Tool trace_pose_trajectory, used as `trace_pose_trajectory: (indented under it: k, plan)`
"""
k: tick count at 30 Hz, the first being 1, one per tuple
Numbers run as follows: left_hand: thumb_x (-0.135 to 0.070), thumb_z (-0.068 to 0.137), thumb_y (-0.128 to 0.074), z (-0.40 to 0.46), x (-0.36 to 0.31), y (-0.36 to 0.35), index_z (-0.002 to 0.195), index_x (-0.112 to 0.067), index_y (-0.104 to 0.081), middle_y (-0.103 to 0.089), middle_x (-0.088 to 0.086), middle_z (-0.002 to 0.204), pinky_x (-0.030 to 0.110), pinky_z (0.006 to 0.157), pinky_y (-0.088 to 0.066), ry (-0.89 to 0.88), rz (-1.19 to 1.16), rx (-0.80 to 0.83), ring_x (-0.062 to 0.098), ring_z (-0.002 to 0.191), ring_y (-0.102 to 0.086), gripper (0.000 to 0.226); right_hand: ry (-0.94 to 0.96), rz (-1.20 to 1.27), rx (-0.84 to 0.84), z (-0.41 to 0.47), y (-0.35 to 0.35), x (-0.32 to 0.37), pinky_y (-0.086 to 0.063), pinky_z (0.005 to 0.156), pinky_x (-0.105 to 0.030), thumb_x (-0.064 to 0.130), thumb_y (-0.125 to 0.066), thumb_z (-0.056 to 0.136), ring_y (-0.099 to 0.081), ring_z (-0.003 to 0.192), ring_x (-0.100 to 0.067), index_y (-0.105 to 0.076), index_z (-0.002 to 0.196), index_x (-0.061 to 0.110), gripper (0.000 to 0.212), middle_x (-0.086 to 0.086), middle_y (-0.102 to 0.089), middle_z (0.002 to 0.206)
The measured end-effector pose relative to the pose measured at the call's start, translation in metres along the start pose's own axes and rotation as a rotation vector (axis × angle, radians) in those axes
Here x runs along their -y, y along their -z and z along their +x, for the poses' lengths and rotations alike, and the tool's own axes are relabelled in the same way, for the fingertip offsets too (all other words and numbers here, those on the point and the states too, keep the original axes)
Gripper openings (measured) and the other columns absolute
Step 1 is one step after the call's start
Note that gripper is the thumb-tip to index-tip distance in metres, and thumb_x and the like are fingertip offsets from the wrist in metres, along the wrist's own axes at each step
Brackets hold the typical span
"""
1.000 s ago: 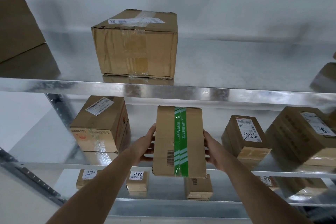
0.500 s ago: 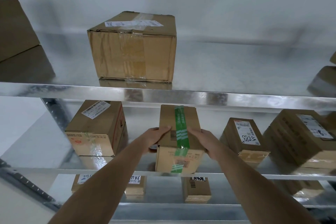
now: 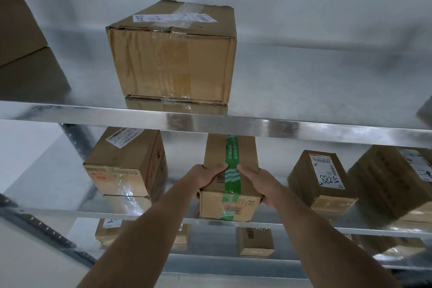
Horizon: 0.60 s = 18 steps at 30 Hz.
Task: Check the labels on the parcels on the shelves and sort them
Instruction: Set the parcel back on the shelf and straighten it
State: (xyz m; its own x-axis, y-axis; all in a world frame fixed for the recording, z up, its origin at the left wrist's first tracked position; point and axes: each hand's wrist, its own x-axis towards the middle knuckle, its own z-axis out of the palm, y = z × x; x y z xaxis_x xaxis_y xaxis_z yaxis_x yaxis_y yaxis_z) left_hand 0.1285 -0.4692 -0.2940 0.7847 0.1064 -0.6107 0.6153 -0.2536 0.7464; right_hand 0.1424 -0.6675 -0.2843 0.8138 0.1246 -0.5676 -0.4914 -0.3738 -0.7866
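**A:** Where does the sorting stand?

**B:** Midway, by my reading. The person has both hands on one parcel with green tape (image 3: 230,184), which sits on the middle shelf (image 3: 70,211), its front face at the shelf's front edge. The left hand (image 3: 207,176) curls over the parcel's top left corner and the right hand (image 3: 259,183) over the top right, so each grip is clamped on the cardboard, thumbs lying across the top near the tape.

**A:** What is left?

**B:** Plenty, I would judge. On the same shelf a taped box (image 3: 125,162) stands to the left and a labelled box (image 3: 323,181) to the right, with a larger carton (image 3: 395,182) beyond it at the frame's edge. A big box (image 3: 173,52) rests on the top shelf (image 3: 304,127), and several small parcels lie on the shelf below, one of them (image 3: 256,241) under the held parcel.

**A:** Can any writing be read?

**B:** The right-hand labelled box carries a white label with a barcode and the handwritten number "5288", seen rotated. The green tape bears pale characters too blurred to read. The held parcel shows a barcode on top by the left thumb and printed marks on its front. The big box's top label has handwriting that may be "714", though the angle is poor. The left box's label shows a barcode only.
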Motion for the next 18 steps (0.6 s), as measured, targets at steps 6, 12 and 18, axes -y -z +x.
trace_pose_trajectory:
  k: [6, 12, 18]
  plan:
    - [-0.074, 0.071, -0.075, 0.006, 0.005, -0.003, 0.102, -0.012, -0.071, -0.078, 0.008, 0.093, 0.048, 0.091, -0.060, 0.005, 0.011, -0.025, 0.028, 0.087, -0.076, 0.069, 0.023, -0.011, 0.004, 0.005, 0.001, -0.003, -0.060, 0.085, -0.055, 0.065, -0.069, 0.083, -0.077, 0.084, -0.029, -0.068, 0.110, 0.017, 0.055, -0.005, -0.079, 0.092]
    - [-0.071, 0.075, -0.074, 0.010, 0.006, -0.004, 0.102, -0.013, -0.070, -0.078, 0.008, 0.092, 0.042, 0.086, -0.061, -0.003, 0.019, -0.040, 0.026, 0.085, -0.075, 0.064, 0.052, 0.007, -0.010, 0.008, 0.001, -0.007, -0.061, 0.084, -0.049, 0.061, -0.070, 0.086, -0.077, 0.084, -0.026, -0.068, 0.109, 0.020, 0.047, -0.003, -0.079, 0.094]
    - [-0.050, 0.081, -0.081, 0.012, 0.006, -0.005, 0.105, -0.008, -0.069, -0.077, 0.008, 0.090, 0.031, 0.065, -0.060, -0.012, -0.080, -0.033, 0.022, 0.076, -0.074, 0.049, 0.049, 0.051, -0.028, 0.010, -0.001, -0.006, -0.062, 0.075, -0.044, 0.050, -0.073, 0.089, -0.076, 0.082, -0.026, -0.066, 0.107, 0.022, 0.034, -0.003, -0.078, 0.094]
